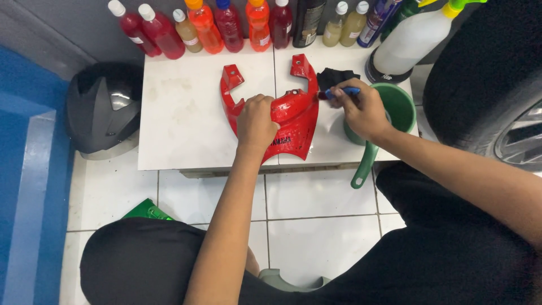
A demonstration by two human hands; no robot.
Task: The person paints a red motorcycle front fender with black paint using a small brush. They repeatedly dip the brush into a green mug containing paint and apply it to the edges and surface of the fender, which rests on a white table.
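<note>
Red plastic fairing panel (291,116) lies flat on low white table (180,113), near its middle, forked end pointing twd the wall. Left hand (257,121) sits on panel's left-centre, fingers curled and pressed down on it, prob. to pin it so it doesn't slide on the smooth top. Right hand (364,110) is at panel's right edge, fingers closed in a pinch around a small blue-handled tool (344,90), looks like a brush; tip is at/near the panel edge, can't tell if touching. Black cloth (336,76) lies just behind the tool tip, on the table.

Green dipper w/ long handle (395,110) sits under/just beside right wrist at table's right edge, handle hanging off twd the floor; close enough for dipping w/o moving the arm. Contents not visible.

Row of bottles (226,25) w/ red, orange and yellowish liquids lines the back edge by the wall, out of the work area. Big white spray bottle (409,42) at back right. Black helmet (104,107) on the floor left of table. Car tyre (485,73) at right. Person crouches on white tile floor (316,209), knees either side of frame.
</note>
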